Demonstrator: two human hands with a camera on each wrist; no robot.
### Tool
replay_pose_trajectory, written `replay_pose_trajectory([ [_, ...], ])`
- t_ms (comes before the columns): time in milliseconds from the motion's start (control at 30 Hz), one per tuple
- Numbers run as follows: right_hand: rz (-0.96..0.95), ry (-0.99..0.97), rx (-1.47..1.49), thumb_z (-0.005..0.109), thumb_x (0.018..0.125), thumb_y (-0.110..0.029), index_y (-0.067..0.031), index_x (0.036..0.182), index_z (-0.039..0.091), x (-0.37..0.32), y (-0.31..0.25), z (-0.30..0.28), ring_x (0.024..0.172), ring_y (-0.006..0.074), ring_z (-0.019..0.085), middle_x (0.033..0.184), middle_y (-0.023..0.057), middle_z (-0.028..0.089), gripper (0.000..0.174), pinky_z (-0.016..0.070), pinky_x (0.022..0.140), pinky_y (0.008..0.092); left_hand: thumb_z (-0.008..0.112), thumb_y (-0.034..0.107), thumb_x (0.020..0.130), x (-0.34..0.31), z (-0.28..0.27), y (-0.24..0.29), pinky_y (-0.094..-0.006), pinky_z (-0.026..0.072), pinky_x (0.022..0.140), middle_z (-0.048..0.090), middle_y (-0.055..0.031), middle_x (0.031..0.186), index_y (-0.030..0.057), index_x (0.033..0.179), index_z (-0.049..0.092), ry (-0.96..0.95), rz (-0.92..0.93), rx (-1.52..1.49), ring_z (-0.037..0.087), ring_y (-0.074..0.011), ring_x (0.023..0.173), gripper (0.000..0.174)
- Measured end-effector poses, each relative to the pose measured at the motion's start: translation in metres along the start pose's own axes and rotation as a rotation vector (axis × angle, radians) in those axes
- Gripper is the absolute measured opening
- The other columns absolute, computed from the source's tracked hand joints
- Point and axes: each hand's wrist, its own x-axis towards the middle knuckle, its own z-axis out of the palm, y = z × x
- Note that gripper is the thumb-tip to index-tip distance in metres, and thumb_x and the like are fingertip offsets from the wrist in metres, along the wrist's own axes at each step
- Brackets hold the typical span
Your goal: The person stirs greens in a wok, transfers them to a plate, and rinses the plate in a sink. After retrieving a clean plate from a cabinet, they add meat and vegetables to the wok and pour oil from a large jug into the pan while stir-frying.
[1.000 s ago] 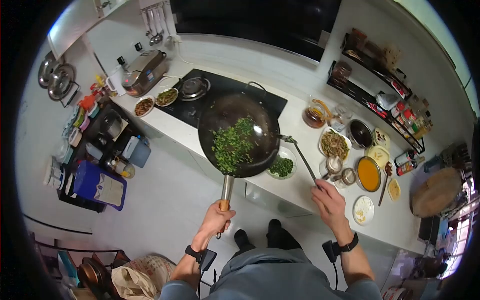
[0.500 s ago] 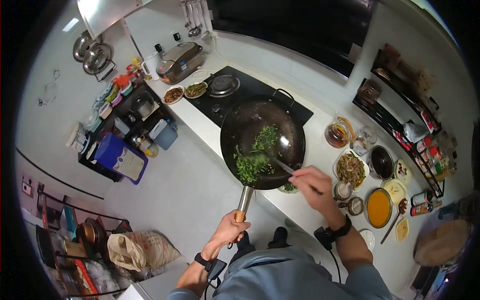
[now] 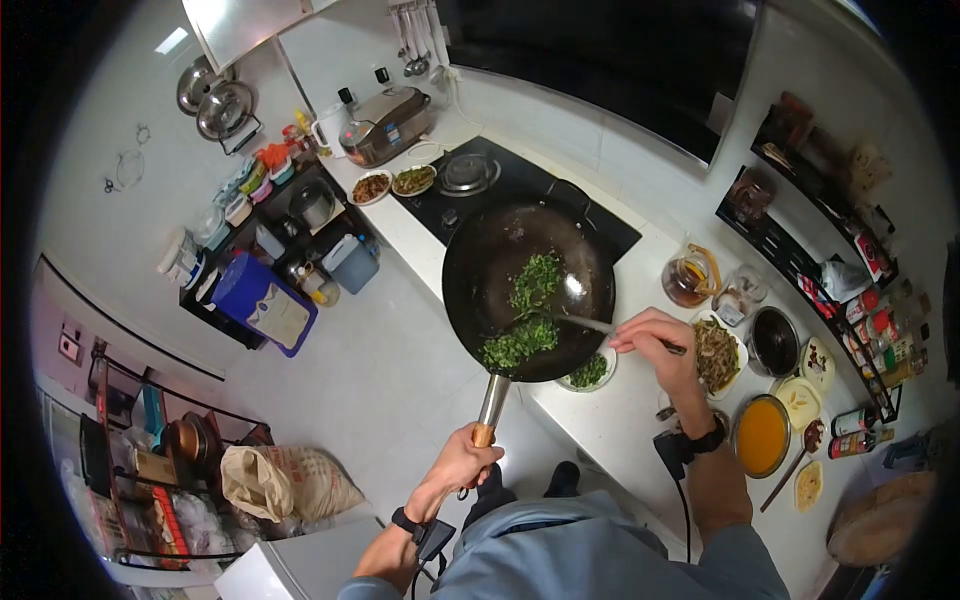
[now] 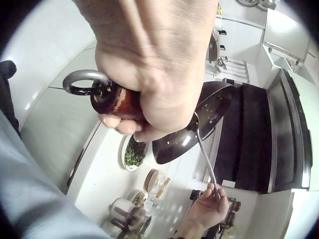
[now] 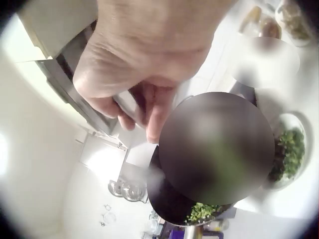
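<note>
My left hand (image 3: 463,458) grips the wooden end of the long handle (image 3: 491,402) of a dark wok (image 3: 535,225), which is over the black stove. In the left wrist view its fingers curl round the brown grip (image 4: 122,102), with a metal hanging ring behind. Chopped green herbs (image 3: 520,343) lie inside the wok, mostly on the handle side. My right hand (image 3: 658,345) holds a long-handled metal ladle (image 3: 590,323) from the right; its head is down among the herbs. Blur covers the wok's middle in the right wrist view.
Right of the wok stand a plate of greens (image 3: 590,370), a dish of sliced food (image 3: 717,353), a glass teapot (image 3: 688,278), a dark pot (image 3: 774,340) and a bowl of orange liquid (image 3: 761,437). Two filled plates and a rice cooker (image 3: 385,125) sit at left.
My right hand has brought the ladle from beside the wok into it, then drawn slightly right. The herbs have shifted into two piles. The left hand keeps its grip on the handle.
</note>
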Motion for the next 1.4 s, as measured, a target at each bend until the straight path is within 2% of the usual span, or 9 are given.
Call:
replay_pose_trajectory([
  [167, -0.372, 0.109, -0.379, 0.066, 0.097, 0.005, 0.0064, 0.107, 0.077, 0.035, 0.01, 0.031, 0.096, 0.0223, 0.073, 0.111, 0.0174, 0.074, 0.015, 0.0577, 0.083, 0.0315, 0.076, 0.015, 0.092, -0.002, 0.002, -0.002, -0.0283, 0.0379, 0.037, 0.058, -0.0016, 0.064, 0.0037, 0.105, 0.057, -0.004, 0.01, 0.012, 0.055, -0.0109, 0.046, 0.025],
  [300, -0.417, 0.05, -0.527, 0.068, 0.094, 0.005, 0.006, 0.104, 0.077, 0.02, 0.007, 0.035, 0.094, 0.0249, 0.074, 0.107, 0.0183, 0.075, 0.014, 0.0582, 0.081, 0.0339, 0.076, 0.015, 0.092, -0.006, -0.001, 0.005, -0.0284, 0.0377, 0.037, 0.058, -0.0018, 0.064, 0.004, 0.104, 0.057, -0.012, 0.002, 0.032, 0.055, -0.0107, 0.046, 0.025],
  [433, -0.26, -0.038, -0.514, 0.067, 0.094, 0.006, 0.0059, 0.103, 0.077, 0.001, -0.01, 0.024, 0.086, 0.0249, 0.075, 0.105, 0.0178, 0.076, 0.014, 0.0581, 0.078, 0.0329, 0.076, 0.016, 0.093, 0.0, -0.008, -0.004, -0.0284, 0.0376, 0.037, 0.059, -0.0017, 0.064, 0.004, 0.104, 0.057, -0.016, 0.003, 0.049, 0.055, -0.0106, 0.046, 0.025],
  [633, -0.379, 0.196, -0.582, 0.068, 0.095, 0.005, 0.006, 0.102, 0.076, 0.032, 0.007, 0.034, 0.092, 0.0262, 0.075, 0.103, 0.0175, 0.076, 0.011, 0.0582, 0.08, 0.0327, 0.08, 0.015, 0.093, -0.008, -0.016, 0.006, -0.0288, 0.0383, 0.037, 0.056, -0.0003, 0.065, 0.0054, 0.103, 0.057, -0.035, -0.016, 0.061, 0.055, -0.011, 0.046, 0.027],
  [833, -0.094, 0.149, -0.512, 0.069, 0.096, 0.004, 0.0055, 0.099, 0.079, -0.021, -0.005, 0.034, 0.09, 0.0207, 0.075, 0.101, 0.0145, 0.076, 0.011, 0.0583, 0.079, 0.0311, 0.077, 0.017, 0.093, 0.001, -0.025, -0.005, -0.0271, 0.0386, 0.038, 0.058, -0.0004, 0.066, 0.0043, 0.108, 0.058, -0.055, -0.018, 0.033, 0.056, -0.0099, 0.048, 0.027],
  [1100, -0.124, 0.822, 0.243, 0.058, 0.109, -0.01, 0.0141, 0.108, 0.071, 0.052, 0.038, 0.084, 0.102, 0.0307, 0.078, 0.108, 0.0171, 0.072, 0.028, 0.0648, 0.09, 0.0372, 0.078, 0.013, 0.093, 0.0, -0.026, -0.006, -0.0283, 0.0392, 0.038, 0.057, -0.0005, 0.065, 0.0053, 0.103, 0.058, -0.069, 0.017, -0.037, 0.054, -0.0103, 0.046, 0.024],
  [1167, -0.078, 0.801, 0.318, 0.057, 0.109, -0.011, 0.0134, 0.106, 0.071, 0.054, 0.044, 0.092, 0.103, 0.0326, 0.078, 0.109, 0.0177, 0.072, 0.029, 0.0653, 0.09, 0.0388, 0.079, 0.012, 0.093, 0.003, -0.027, -0.011, -0.0284, 0.0411, 0.04, 0.057, -0.0008, 0.066, 0.0052, 0.102, 0.057, -0.084, 0.03, -0.03, 0.055, -0.0106, 0.047, 0.024],
  [1267, -0.032, 0.462, 0.299, 0.055, 0.108, -0.009, 0.0137, 0.107, 0.072, 0.046, 0.034, 0.093, 0.097, 0.0348, 0.079, 0.108, 0.0202, 0.073, 0.028, 0.0666, 0.086, 0.0406, 0.079, 0.011, 0.092, 0.002, -0.028, -0.008, -0.0284, 0.0419, 0.041, 0.057, -0.0008, 0.067, 0.0051, 0.101, 0.057, -0.081, 0.02, -0.045, 0.055, -0.0107, 0.048, 0.025],
  [1400, -0.034, 0.408, 0.204, 0.054, 0.108, -0.008, 0.0134, 0.108, 0.072, 0.037, 0.028, 0.056, 0.1, 0.0332, 0.079, 0.109, 0.0182, 0.073, 0.029, 0.0659, 0.088, 0.0402, 0.079, 0.012, 0.092, 0.001, -0.033, -0.002, -0.0287, 0.0397, 0.038, 0.056, -0.0005, 0.067, 0.0054, 0.101, 0.057, -0.077, 0.023, -0.029, 0.055, -0.0107, 0.047, 0.025],
])
